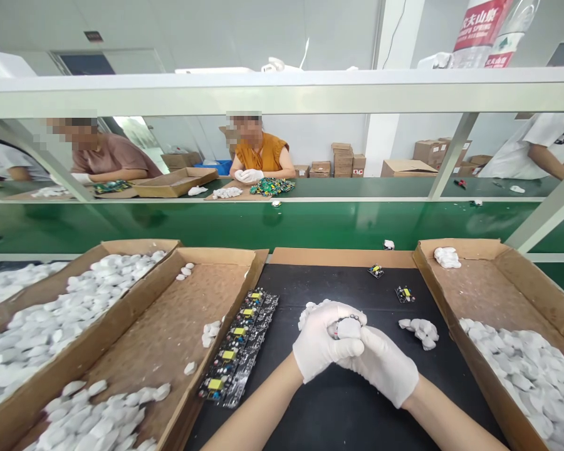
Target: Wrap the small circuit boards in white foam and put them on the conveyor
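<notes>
Both of my hands wear white gloves and meet over the black mat (357, 413). My left hand (326, 341) closes around a small white rounded piece (348, 328), thumb along its near side. A dark edge with small round parts, like a circuit board, shows at the top of the piece. My right hand (388, 363) grips the same piece from the right, most of its fingers hidden underneath. Behind the left hand lies a pile of white pieces (310, 310), partly covered. Another small pile (420, 332) rests to the right of my hands.
Left of the mat stands a row of black circuit boards (237, 351) with yellow parts. Cardboard trays with white pieces flank the mat, one left (150, 326) and one right (512, 282). Two loose boards (405, 294) lie toward the back. Beyond runs a green conveyor (329, 219), with co-workers behind it.
</notes>
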`<state>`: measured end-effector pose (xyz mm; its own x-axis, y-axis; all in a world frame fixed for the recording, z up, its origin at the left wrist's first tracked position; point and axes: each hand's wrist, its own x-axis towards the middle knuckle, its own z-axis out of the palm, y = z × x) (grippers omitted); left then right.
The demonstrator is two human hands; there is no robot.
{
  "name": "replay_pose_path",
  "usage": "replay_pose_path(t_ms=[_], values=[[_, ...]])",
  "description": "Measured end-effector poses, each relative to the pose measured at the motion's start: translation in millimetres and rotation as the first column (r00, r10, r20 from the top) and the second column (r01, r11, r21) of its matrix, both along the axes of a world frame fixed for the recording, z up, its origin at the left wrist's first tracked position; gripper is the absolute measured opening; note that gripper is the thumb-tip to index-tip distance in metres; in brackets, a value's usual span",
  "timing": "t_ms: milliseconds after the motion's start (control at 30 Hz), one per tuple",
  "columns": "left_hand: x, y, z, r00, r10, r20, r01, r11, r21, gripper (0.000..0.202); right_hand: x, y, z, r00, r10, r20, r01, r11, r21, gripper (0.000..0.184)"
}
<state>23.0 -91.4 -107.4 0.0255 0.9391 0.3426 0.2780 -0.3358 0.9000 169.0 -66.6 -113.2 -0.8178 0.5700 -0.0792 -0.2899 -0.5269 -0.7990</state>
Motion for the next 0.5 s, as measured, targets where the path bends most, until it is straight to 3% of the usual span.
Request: replay_pose_path(t_ms=[100,300,400,500], values=[[3.7,0.0,1.2,0.999,-0.041,0.034,0.042,0.998,-0.039,0.07,-3.8,-3.2,0.2,1.0,-0.013,-0.024,0.012,1.0,-0.024,0.036],[8.9,-0.6,1.1,0.991,-0.088,0.099,0.091,0.996,-0.025,0.063,-6.3,-6.7,4.6,0.998,-0.056,-0.03,0.057,0.996,0.067,0.031],[9.1,-0.2,0.1,0.995,-0.042,0.088,0.041,0.999,0.011,0.061,-4.7,-4.9,1.3,0.997,-0.073,-0.035,0.075,0.995,0.066,0.029],[5.9,2.3,-2.8,0.996,0.081,-0.046,-0.078,0.995,0.069,0.055,-4.4,0.3,-1.8,0.996,-0.085,-0.016,0.085,0.996,-0.002,0.025]])
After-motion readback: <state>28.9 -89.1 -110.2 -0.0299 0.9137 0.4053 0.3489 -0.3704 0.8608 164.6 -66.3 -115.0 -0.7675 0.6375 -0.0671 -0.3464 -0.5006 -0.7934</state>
